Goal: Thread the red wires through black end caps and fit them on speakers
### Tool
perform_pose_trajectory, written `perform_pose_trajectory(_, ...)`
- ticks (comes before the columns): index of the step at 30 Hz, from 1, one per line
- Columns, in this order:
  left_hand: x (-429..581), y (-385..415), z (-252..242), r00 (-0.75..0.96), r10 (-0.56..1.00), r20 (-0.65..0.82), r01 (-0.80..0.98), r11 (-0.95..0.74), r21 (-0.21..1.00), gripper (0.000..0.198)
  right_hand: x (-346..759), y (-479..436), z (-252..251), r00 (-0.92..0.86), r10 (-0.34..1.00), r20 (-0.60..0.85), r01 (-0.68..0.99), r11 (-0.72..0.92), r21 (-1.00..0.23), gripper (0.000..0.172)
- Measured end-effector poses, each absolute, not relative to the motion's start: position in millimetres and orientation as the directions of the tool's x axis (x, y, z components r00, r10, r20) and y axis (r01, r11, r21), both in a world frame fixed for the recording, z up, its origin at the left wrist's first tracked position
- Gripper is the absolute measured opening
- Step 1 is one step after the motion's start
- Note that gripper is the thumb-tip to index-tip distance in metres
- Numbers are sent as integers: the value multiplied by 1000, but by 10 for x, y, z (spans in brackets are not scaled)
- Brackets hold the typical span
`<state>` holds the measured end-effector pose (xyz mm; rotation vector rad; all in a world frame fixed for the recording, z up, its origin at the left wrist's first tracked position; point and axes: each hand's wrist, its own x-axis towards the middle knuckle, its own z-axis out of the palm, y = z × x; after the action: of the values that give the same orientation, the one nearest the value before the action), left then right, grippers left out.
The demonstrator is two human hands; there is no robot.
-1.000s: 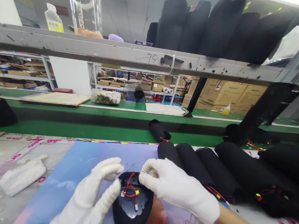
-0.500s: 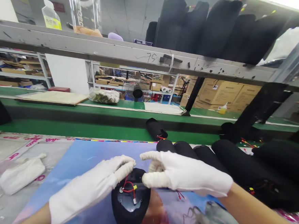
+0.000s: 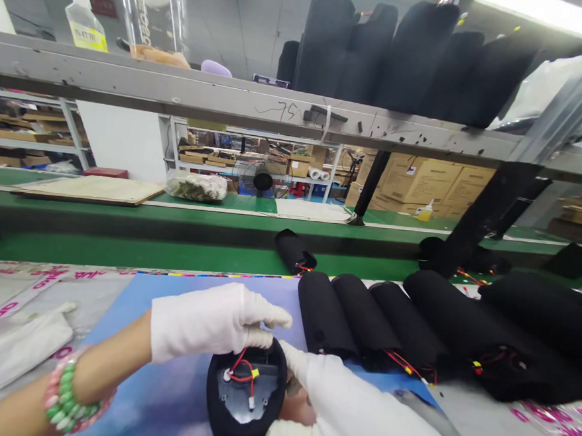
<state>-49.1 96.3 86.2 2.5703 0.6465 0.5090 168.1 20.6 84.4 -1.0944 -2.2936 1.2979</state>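
Observation:
A black fabric-covered oval casing point(image 3: 218, 405) stands on the blue sheet, its open end facing me. Inside it show a grey inner plate point(image 3: 238, 403), red wires with a yellow piece, and a small white plug point(image 3: 251, 402). My left hand point(image 3: 221, 323), in a white glove, curls over the casing's top rim, thumb and fingers at the edge. My right hand point(image 3: 342, 404), also gloved, grips the right side, its fingers near the upper rim and its thumb lower down. Some of its fingertips are hidden behind the casing.
Several black fabric-covered tubes point(image 3: 364, 316) with red wires lie in a row to the right. Another tube point(image 3: 293, 250) lies on the green bench behind. A spare white glove point(image 3: 20, 352) rests at the left on plastic wrap. A shelf beam point(image 3: 220, 88) crosses above.
My left hand has moved up and right onto the casing's top rim. My right hand has come down from above to its right side. The view has shifted slightly.

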Motion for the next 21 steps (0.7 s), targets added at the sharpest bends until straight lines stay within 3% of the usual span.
perform_pose_trajectory(4,-508,863,874,840,514,175,391,-796,461,25,1730,353,793,-727,681,-88,449,374,-812,37)
perform_pose_trajectory(8,-566,716,858,644,761,82,674,-614,411,21,1793,504,851,-770,638,-19,337,380,-861,44)
perform_pose_trajectory(10,-575,663,816,556,830,55,738,-523,426,16,1769,567,891,-715,699,-15,361,351,-864,31)
perform_pose_trajectory(14,-511,611,723,484,875,3,731,-406,549,10,1592,682,938,-610,792,4,554,430,-713,23)
perform_pose_trajectory(18,-538,594,672,455,890,-7,660,-332,674,4,1444,773,994,-763,645,34,538,663,-521,15)
perform_pose_trajectory(21,-748,593,655,447,889,-94,569,-202,797,29,1431,793,1025,-810,582,72,516,766,-384,19)
